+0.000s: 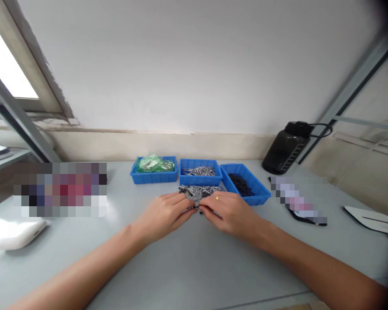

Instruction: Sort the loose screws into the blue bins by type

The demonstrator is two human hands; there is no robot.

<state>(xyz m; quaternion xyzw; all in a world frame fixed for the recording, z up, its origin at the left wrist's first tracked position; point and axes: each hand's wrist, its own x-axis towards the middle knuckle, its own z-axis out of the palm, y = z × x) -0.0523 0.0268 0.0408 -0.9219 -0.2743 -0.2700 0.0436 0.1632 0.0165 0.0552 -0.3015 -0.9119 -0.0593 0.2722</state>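
My left hand (170, 213) and my right hand (229, 213) meet at the middle of the table, fingertips pinched together. Between them is a small dark piece (196, 207), too small to name; both hands seem to grip it. A ring is on one finger of my right hand. Just beyond the fingers lies a loose pile of silver metal pins (202, 190) with some dark pieces among them. Behind the pile stands a blue bin (200, 180) of similar silver pins. To its right, an angled blue bin (258, 199) holds black rod-like pieces (241, 184).
At the left, another blue bin (154, 177) holds a green plastic bag (152, 162). A black water bottle (286, 148) stands at the back right. A white case (14, 234) lies far left, and a white flat object (371, 219) far right. Two blurred-out items flank the bins.
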